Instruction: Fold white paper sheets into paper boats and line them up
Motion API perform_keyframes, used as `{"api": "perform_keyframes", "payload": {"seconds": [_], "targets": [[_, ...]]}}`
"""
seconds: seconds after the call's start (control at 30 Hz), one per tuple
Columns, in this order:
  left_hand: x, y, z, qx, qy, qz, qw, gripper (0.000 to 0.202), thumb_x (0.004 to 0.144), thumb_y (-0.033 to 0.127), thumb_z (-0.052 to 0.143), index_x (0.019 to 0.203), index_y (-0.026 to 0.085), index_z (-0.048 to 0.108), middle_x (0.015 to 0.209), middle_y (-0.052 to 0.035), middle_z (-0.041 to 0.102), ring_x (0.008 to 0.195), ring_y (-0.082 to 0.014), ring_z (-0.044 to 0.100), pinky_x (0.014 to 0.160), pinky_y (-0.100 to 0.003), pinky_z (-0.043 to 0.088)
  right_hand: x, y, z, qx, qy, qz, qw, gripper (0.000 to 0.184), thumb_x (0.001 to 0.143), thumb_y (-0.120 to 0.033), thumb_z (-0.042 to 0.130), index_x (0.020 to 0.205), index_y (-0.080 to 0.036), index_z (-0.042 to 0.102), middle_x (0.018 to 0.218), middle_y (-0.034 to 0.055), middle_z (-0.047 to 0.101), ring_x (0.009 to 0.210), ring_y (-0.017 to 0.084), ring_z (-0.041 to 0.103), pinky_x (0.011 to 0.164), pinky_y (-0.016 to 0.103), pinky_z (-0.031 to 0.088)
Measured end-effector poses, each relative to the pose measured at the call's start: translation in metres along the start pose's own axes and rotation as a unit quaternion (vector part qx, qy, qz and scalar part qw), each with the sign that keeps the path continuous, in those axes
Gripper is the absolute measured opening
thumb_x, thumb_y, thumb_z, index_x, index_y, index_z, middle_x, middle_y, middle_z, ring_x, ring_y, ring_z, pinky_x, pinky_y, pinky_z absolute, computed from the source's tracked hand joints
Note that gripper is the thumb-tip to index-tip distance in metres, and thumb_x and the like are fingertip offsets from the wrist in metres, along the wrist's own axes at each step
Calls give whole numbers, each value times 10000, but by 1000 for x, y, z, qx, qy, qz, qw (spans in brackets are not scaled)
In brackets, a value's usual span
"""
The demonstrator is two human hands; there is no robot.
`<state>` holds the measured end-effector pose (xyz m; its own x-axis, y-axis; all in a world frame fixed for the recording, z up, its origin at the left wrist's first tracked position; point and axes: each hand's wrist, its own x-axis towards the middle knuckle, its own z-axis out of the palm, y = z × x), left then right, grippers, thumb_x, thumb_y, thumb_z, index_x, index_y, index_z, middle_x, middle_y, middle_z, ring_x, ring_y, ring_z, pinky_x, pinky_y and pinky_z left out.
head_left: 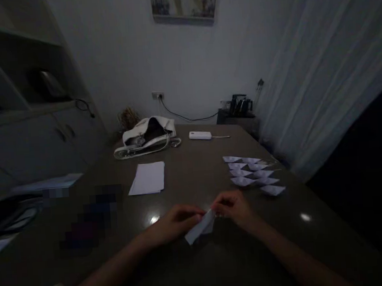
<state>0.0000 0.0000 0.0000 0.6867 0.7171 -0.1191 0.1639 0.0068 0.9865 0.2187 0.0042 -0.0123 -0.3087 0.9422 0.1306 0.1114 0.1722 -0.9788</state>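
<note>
open tabletop (196, 173) between paper stack (147, 178) and folded paper boats (252, 173), white handbag (146, 137) farther back

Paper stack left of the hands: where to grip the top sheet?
Probably the near right corner of the paper stack, pinched from the person's side. It lies flat on the table with no raised part, and that corner sits closest to the left hand, now on the folded paper.

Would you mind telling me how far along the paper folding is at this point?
Done: a cluster of folded paper pieces lies to the right. In hand: the left hand and right hand pinch a partly folded sheet. Left: a stack of flat sheets lies unfolded.
</note>
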Motion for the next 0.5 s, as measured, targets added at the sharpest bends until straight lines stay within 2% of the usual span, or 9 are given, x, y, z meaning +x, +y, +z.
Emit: {"api": "perform_keyframes", "payload": {"seconds": [0.1,0.2,0.3,0.37,0.43,0.5], "targets": [[-2,-1,10,-103,-46,-14,994,396,813,460,630,1092,181,593,1009,-55,629,822,-181,610,694,-278,464,-1,-3,3,0,7,-74,997,274,734,-426,711,635,-176,662,717,26,619,652,137,579,580,236,457],[1,-5,15,-152,-51,-6,987,407,771,436,684,1063,172,583,991,-63,632,814,-185,617,690,-290,472,-3,-5,7,-12,26,-93,995,208,743,-395,709,777,-196,660,865,35,597,763,151,584,658,255,477],[6,-10,14,-128,7,23,992,395,762,391,701,1062,162,585,1000,-69,633,826,-180,614,710,-293,473,-4,-5,10,-28,81,-69,994,305,710,-349,739,925,-217,567,828,-4,549,686,127,548,605,235,459],[9,-11,11,-93,60,36,993,373,760,360,703,1054,164,585,1024,-65,626,795,-162,615,702,-284,473,-4,-4,13,-36,112,-62,991,330,683,-315,758,860,-215,498,751,-36,509,627,112,508,554,215,425],[10,-11,10,-57,101,41,992,351,747,331,713,1024,163,582,1007,-55,632,754,-149,618,682,-272,473,-5,-2,17,-42,100,-49,993,317,688,-295,752,761,-207,456,686,-52,488,592,103,485,529,207,401],[9,-11,10,-32,117,38,992,342,739,314,717,1010,163,573,932,-42,653,742,-157,628,661,-266,477,-7,-1,21,-39,62,-27,997,282,713,-289,729,720,-196,462,667,-44,515,596,106,506,541,211,410]]}}
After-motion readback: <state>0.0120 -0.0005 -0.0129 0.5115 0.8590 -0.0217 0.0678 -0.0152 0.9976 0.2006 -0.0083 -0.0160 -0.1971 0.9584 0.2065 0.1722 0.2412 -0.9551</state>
